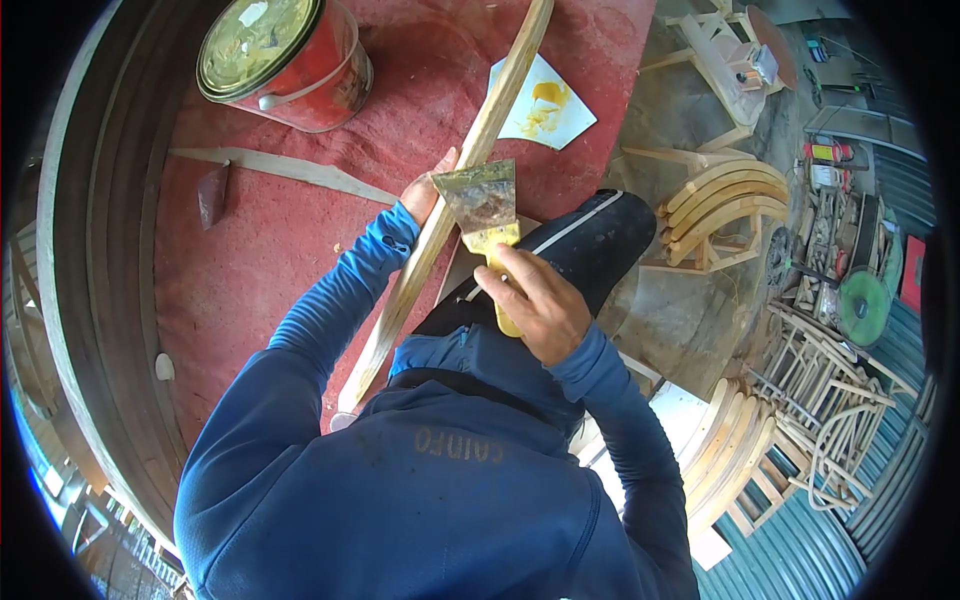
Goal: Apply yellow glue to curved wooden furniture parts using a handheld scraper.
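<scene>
My right hand (540,305) is closed around the yellow handle of a putty knife (480,200). Its wide, stained metal blade lies over or right against a long, slightly curved wooden strip (418,262); whether it touches cannot be made out. The strip slants across the view from the top middle to the lower left, beside my leg. On its left side my left hand (425,192) grips it, the fingers partly hidden behind the wood. Beyond the strip lies a white sheet (560,120) with a smear of yellow-brown paste on it.
A red bucket (310,90) with a paste-smeared lid stands at the far left on the red surface (270,240). Near it lie a flat wooden piece (300,172) and a small brown piece (212,195). Curved wooden parts (725,205) are stacked at the right, near a green fan (867,307).
</scene>
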Motion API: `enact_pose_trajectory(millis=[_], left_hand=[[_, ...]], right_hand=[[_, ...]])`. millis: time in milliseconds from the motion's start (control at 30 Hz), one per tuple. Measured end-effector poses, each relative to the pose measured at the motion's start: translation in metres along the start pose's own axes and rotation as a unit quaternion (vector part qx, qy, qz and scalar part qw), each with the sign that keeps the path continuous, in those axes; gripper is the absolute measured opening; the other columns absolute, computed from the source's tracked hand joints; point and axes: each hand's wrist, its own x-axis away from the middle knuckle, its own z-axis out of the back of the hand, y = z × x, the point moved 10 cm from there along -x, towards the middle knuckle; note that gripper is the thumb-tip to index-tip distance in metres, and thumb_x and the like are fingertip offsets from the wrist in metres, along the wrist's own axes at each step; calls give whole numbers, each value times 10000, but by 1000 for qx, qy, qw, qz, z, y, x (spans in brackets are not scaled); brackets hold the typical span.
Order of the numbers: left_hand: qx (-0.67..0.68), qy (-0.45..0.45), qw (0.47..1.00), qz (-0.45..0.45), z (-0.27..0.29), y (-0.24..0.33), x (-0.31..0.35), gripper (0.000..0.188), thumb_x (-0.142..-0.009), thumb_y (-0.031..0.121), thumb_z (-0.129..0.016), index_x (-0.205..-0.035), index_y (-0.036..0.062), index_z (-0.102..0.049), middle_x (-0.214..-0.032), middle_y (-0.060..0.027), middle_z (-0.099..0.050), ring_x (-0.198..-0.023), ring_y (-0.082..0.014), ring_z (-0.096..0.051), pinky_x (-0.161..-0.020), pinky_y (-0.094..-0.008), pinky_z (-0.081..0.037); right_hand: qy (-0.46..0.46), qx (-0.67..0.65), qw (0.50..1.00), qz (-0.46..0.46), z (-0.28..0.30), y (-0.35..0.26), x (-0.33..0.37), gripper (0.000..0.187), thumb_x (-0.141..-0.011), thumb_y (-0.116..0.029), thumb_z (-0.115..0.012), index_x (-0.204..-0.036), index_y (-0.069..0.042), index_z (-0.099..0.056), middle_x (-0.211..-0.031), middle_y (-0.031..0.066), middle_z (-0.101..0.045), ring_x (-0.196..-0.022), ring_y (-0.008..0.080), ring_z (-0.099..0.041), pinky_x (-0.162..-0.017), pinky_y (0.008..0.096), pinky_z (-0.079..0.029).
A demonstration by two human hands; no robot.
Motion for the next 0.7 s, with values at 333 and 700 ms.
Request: enact_pose_trajectory(millis=[333,700], left_hand=[[-73,52,996,-8,-4,33,24,702,-1001,621,-461,-1370,33,-565,-953,-46,-683,-783,-156,-636,-720,-292,-551],[-237,-6,971,-29,-91,75,37,689,-1012,640,-419,-1398,91,-574,-662,6,-555,-492,-104,-513,-484,-262,-471]], right_hand=[[125,-105,985,-59,56,11,8,400,-789,47,-726,-1181,-25,-704,-1223,187,-646,-1026,346,-683,-870,402,-579],[99,-117,988,-17,88,-35,14,347,-791,2,-727,-1137,7,-707,-1161,193,-666,-1001,342,-690,-845,394,-589]])
